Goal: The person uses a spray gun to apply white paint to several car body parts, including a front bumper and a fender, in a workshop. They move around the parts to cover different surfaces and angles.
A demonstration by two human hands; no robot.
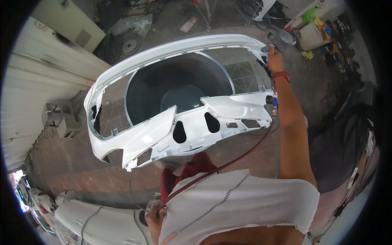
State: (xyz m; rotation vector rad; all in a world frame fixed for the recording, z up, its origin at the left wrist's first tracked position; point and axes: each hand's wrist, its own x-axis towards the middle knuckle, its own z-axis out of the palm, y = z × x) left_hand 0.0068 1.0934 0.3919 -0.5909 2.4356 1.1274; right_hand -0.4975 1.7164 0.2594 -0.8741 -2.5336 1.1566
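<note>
A white car bumper cover lies across the top of a large dark round drum in front of me. My right arm reaches along its right end. There my right hand is closed around what looks like a spray gun, mostly hidden by the hand and arm. A dark round gauge and a blue hose fitting show below the wrist. From the fitting a dark red air hose crosses in front of my body to my left hand, low beside my hip. Its fingers are closed around the hose.
A white car stands at the lower left. Grey plastic stools are by the left wall. Clear plastic sheeting and a brake disc lie beyond the bumper. Dark draped cloth covers something on my right.
</note>
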